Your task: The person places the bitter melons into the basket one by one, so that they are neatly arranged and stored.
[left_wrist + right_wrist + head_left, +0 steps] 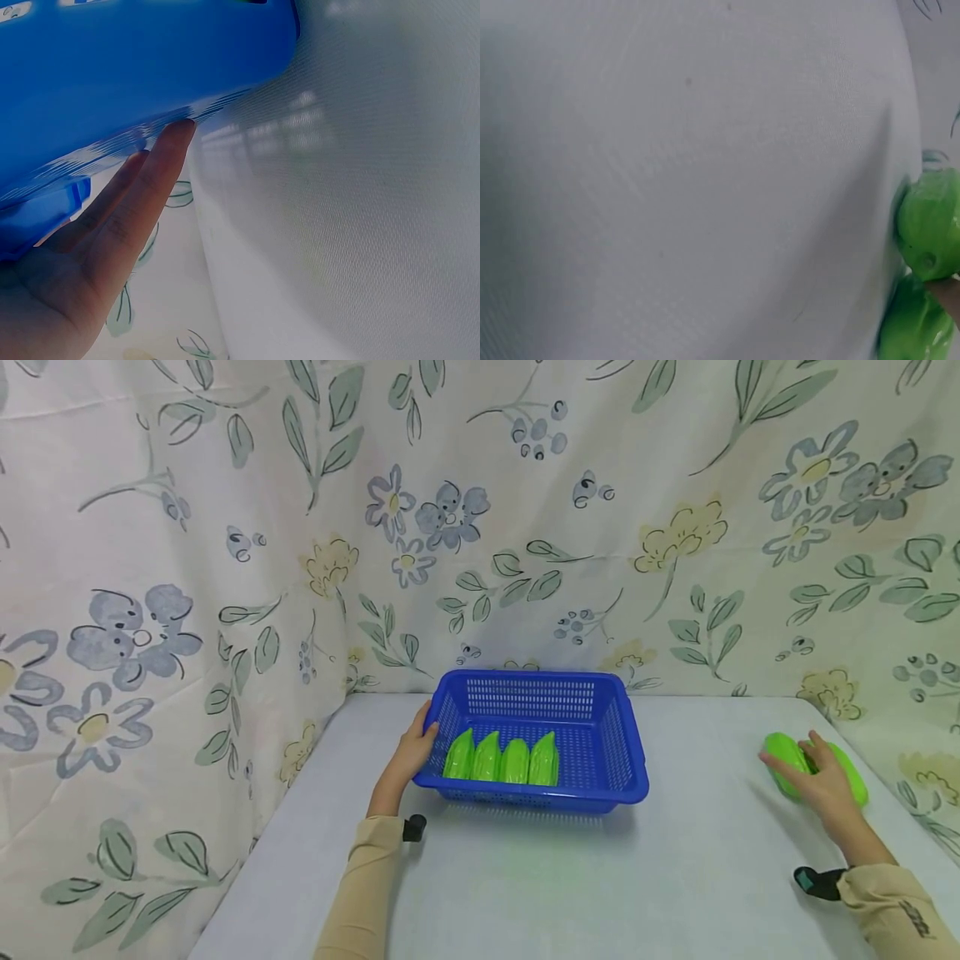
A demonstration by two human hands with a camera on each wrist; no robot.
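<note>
My left hand [411, 750] holds the left rim of a blue plastic basket [633, 735], thumb at the rim and fingers outside. The left wrist view shows those fingers [139, 206] straight, reaching along the basket's underside. Inside the basket, several glossy green bitter melons [486, 758] stand in a row along the near left. At the far right, my right hand [825, 781] grips one green bitter melon [784, 747] between thumb and fingers. Another green bitter melon [851, 774] lies close beside it, partly hidden by the hand. In the right wrist view, only a little of that hand shows.
A white-covered table [525, 885] carries the basket and the loose bitter melons. Flower-patterned cloth [480, 610] hangs at the back and along both sides. The right-hand melons lie near the table's right edge. Dark wrist cameras [819, 883] are worn below the hands.
</note>
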